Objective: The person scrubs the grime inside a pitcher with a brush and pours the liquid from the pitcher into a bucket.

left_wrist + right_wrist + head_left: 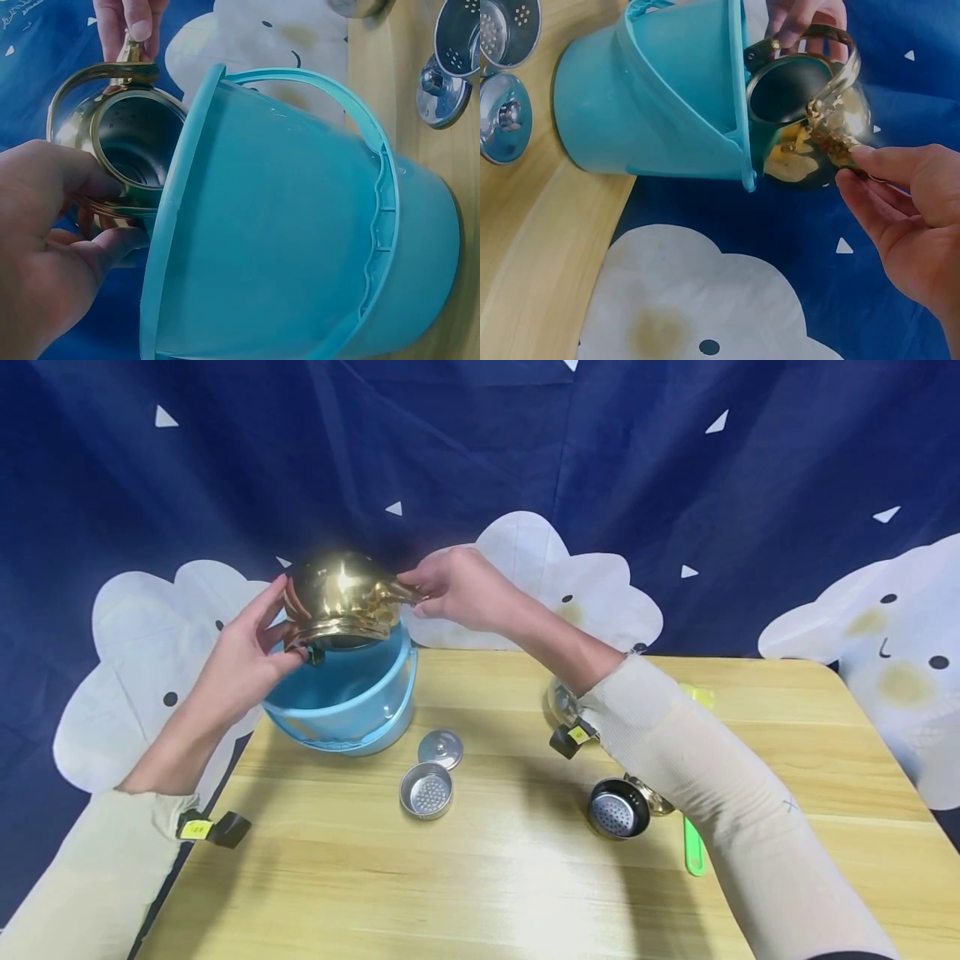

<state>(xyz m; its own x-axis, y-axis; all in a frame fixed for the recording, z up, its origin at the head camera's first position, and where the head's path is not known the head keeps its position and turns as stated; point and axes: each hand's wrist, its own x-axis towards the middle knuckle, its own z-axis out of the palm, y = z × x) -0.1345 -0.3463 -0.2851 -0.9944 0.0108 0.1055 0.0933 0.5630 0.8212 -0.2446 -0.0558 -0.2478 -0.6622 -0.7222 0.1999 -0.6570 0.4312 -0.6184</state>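
Observation:
A shiny gold teapot (341, 597) is tipped mouth-down over the light-blue bucket (352, 718). My left hand (247, 652) holds it by the side, with thumb and fingers close to the rim. The spout is pinched between the thumb and fingers of my right hand (465, 589). In the left wrist view the dark, round mouth of the teapot (101, 124) shows beside the bucket rim (180, 172), its curved handle (71, 86) hanging at the mouth. From the right wrist the spout (836, 142) meets my right fingertips.
A metal lid (441, 749) and perforated strainer cup (426, 792) lie before the bucket. Right of them, a dark cup with a perforated base (615, 810), a shiny round object (561, 702) and a green handle (693, 847) are partly covered by my right sleeve. A blue curtain (480, 443) hangs behind.

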